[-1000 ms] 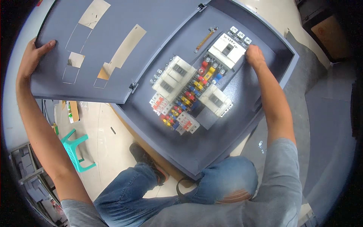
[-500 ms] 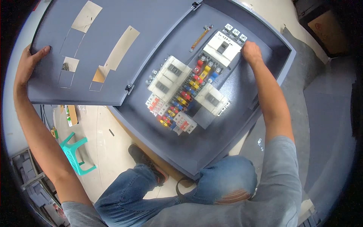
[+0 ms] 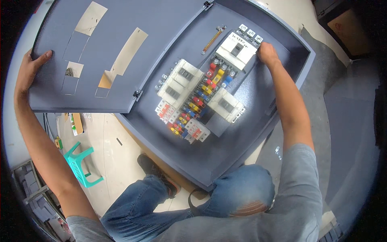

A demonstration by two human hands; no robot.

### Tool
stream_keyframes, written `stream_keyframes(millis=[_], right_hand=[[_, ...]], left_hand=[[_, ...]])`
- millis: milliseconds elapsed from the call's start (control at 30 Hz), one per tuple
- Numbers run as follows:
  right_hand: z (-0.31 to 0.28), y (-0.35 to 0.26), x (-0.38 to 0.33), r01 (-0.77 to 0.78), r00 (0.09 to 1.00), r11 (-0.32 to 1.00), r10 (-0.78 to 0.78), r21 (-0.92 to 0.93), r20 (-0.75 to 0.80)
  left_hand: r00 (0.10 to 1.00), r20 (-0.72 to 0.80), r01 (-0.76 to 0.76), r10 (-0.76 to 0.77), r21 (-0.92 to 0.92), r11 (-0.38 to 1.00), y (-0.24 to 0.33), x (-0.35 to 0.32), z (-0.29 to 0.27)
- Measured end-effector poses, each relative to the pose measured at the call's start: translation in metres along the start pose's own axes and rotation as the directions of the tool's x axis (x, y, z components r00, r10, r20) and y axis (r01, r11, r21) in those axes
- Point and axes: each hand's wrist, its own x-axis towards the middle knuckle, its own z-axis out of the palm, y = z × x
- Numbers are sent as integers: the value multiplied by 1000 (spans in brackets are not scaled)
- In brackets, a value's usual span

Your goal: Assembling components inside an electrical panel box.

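A grey metal electrical cabinet [image 3: 189, 161] lies tilted before me, its door [image 3: 117, 24] swung out to the left. My left hand [image 3: 30, 72] grips the door's outer edge, thumb on the inner face and fingers mostly hidden behind it. Inside the box, my right hand [image 3: 268, 53] is closed at the right edge of the large white circuit breaker [image 3: 237, 50]; its fingertips are hidden. Below that breaker run red, yellow and blue busbars [image 3: 197, 103]. Beside them sit paired white breakers [image 3: 180, 82], another white breaker [image 3: 226, 105] and small breakers [image 3: 196, 131].
The door has rectangular cutouts [image 3: 130, 52] and hinges [image 3: 137, 94] on the box side. A brass terminal strip [image 3: 213, 40] is fixed near the top. My knees are close under the box. A green stool [image 3: 82, 163] stands at left, and small metal parts [image 3: 277, 151] lie at right.
Almost nothing differs. Both hands keep their places on the door and at the large breaker, and the view has shifted very slightly.
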Motion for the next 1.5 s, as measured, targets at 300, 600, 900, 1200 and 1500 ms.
stream_keyframes(millis=[300, 600, 900, 1200, 1500], right_hand=[[11, 8, 5, -22, 996, 999, 25, 33, -80], [-6, 3, -3, -15, 998, 998, 19, 61, -61], [-5, 18, -3, 113, 985, 993, -115, -26, -126], [-17, 13, 7, 43, 986, 986, -16, -159, 168], [-13, 9, -4, 24, 999, 992, -29, -122, -36]], left_hand=[[1000, -16, 11, -11, -9, 1000, 0, 1, 0], [996, 35, 80, -80, -5, 997, 5, -1, -2], [996, 44, 74, -73, -21, 997, -16, 5, -6], [996, 26, 89, -89, 28, 996, 4, 0, -2], [998, 29, 65, -64, -38, 997, 1, 0, -2]])
